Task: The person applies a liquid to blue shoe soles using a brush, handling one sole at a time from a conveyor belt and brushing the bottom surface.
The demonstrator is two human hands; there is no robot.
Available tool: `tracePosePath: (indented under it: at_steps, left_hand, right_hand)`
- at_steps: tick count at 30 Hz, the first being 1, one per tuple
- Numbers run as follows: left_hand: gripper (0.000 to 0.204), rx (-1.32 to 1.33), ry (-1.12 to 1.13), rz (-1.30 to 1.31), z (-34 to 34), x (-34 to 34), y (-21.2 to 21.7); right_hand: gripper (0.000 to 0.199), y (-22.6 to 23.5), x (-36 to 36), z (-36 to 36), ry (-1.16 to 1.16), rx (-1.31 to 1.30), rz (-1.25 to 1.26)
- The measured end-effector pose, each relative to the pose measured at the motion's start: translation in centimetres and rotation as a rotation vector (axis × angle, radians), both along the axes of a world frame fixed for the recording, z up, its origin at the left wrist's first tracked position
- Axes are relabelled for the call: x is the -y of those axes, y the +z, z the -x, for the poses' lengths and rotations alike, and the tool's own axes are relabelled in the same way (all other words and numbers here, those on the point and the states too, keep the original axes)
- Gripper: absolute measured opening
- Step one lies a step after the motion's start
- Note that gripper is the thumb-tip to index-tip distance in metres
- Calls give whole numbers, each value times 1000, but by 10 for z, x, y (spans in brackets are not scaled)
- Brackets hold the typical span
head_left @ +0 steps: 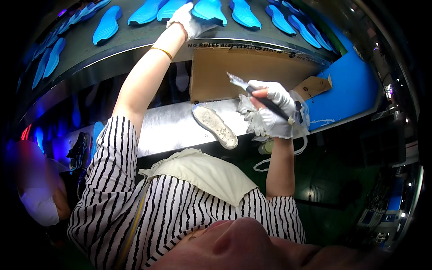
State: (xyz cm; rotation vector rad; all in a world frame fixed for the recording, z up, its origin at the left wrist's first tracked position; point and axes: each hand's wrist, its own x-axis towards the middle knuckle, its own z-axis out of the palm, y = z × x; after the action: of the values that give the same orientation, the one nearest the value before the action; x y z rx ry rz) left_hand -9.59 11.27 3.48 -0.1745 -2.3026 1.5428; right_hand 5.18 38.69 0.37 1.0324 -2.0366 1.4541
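Well, blue soles [107, 25] line the dark belt [128, 35], the gloved left hand [185, 21] touching one, though whether it grips I can't tell; next, a pale-topped sole [215, 126] lies on the metal ledge [166, 128]; well apart from the left, the gloved right hand [276, 108] is wrapped round a dark-handled brush [272, 107]

At twelve o'clock we record one bright blue shoe sole [210, 10], near end dark-edged, far end out of frame. At two o'clock we find one slim black-handled tool [272, 107], held tilted, pale tip toward ten o'clock.
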Motion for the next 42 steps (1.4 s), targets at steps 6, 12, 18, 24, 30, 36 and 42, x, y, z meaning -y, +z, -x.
tracePosePath:
  at_steps: [6,12,18,24,30,36,42]
  left_hand:
    - [49,-123,-928,-2093,57,53,-77]
    - [77,56,-197,-1026,9,81,5]
    - [84,133,291,-1233,-26,123,25]
    - [65,-243,253,-1056,-67,202,-5]
    - [36,-670,-494,-1196,-118,186,-7]
    - [19,-893,-1440,-2290,-145,108,19]
    - [48,397,-1927,-2671,-145,95,-25]
  right_hand:
    - [21,-20,-6,-5,-12,122,84]
    - [24,-22,-2,-5,20,187,128]
    - [26,-33,4,-2,35,223,77]
    - [25,-41,9,5,123,333,92]
    - [22,-44,15,8,184,409,141]
    - [21,-70,2,42,208,585,358]
    - [25,-63,24,39,346,620,419]
